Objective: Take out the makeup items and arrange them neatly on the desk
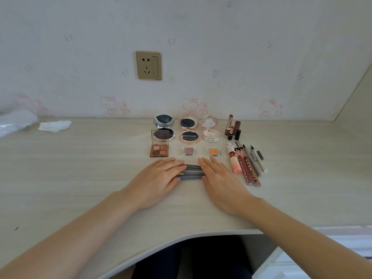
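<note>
Both hands lie flat on the pale desk, palms down, fingers straight and close together. The left hand and the right hand sit side by side with a small gap between them. In that gap lies a little bunch of gray sticks, maybe brushes, lying sideways. Their ends go under the fingers of both hands, so the hands press on them from each side. Nothing is pinched.

Just past the fingertips the other makeup is set in rows. A brown eyeshadow box with four colors stands open past the left hand. Next to it are a small pink square and a small orange square. Behind those, near the wall, are three round open compacts: a silver one, a gold one and a pale pink one.

To the right of the right hand lie lip tubes and pens in a row, near but not touching it. Some lipsticks stand behind them.

Far left, a crumpled white tissue sits by the wall.
</note>
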